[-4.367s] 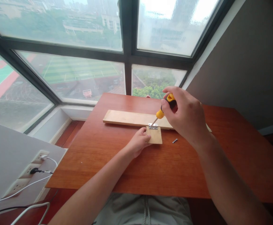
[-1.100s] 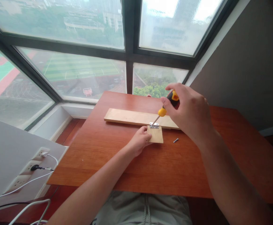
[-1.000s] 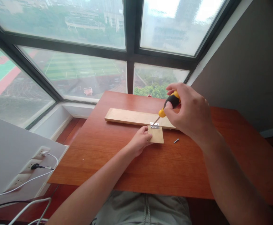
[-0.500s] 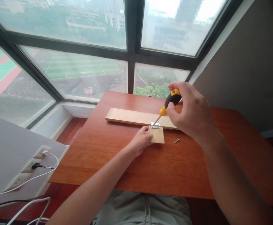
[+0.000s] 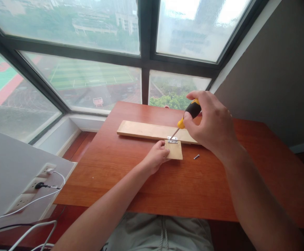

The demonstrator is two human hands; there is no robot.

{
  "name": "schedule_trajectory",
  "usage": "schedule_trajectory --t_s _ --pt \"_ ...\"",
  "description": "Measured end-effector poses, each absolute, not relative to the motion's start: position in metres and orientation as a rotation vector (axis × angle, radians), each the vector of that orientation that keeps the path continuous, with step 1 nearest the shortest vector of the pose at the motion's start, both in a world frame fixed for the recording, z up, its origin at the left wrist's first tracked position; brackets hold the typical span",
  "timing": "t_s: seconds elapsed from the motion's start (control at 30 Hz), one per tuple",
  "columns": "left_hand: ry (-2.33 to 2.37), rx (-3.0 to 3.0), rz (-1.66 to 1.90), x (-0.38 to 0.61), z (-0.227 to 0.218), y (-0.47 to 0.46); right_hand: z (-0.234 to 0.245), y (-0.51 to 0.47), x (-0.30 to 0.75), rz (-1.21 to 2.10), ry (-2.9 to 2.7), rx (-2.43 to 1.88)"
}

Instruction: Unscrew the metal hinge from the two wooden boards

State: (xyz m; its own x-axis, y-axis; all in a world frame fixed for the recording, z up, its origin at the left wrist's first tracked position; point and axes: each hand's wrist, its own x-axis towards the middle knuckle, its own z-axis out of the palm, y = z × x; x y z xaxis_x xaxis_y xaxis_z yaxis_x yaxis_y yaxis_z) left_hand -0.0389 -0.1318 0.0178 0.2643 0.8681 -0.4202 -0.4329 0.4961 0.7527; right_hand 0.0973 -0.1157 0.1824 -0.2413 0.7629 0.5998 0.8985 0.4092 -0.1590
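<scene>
My right hand is closed round the black and yellow handle of a screwdriver. The shaft slants down to the left, its tip at the left part of a silver metal hinge. That hinge lies across the edges of a small square wooden piece and a long wooden board. With thumb on top and fingers at its left edge, my left hand grips the small piece. A loose screw lies to the right of it. My right hand hides the board's right end.
Both wooden pieces are on a reddish-brown table beside large windows. At the lower left, plugs and white cables run from wall sockets. A grey wall rises on the right.
My right hand's fingers and thumb have shifted slightly round the screwdriver handle, which looks a little turned. The tip stays at the hinge, and my left hand keeps its grip.
</scene>
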Motion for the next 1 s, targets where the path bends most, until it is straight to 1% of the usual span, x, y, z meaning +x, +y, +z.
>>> schedule_trajectory --t_s 0.13,0.37,0.57,0.77,1.0 --pt "0.931 0.552 0.943 -0.0390 0.0170 -0.1318 0.1836 -0.1157 0.0948 -0.374 -2.007 -1.497" --pt "0.914 0.563 0.949 -0.0395 0.0162 -0.1316 0.1845 -0.1153 0.0992 -0.222 -2.110 -1.366" --pt "0.934 0.556 0.942 -0.0393 0.0153 -0.1306 0.1852 -0.1154 0.0951 -0.338 -2.027 -1.499" --pt "0.905 0.554 0.957 -0.0400 0.0156 -0.1313 0.1862 -0.1188 0.0962 -0.225 -2.069 -1.416" --pt "0.921 0.553 0.946 -0.0404 0.0163 -0.1311 0.1783 -0.1109 0.0951 -0.404 -1.999 -1.478"
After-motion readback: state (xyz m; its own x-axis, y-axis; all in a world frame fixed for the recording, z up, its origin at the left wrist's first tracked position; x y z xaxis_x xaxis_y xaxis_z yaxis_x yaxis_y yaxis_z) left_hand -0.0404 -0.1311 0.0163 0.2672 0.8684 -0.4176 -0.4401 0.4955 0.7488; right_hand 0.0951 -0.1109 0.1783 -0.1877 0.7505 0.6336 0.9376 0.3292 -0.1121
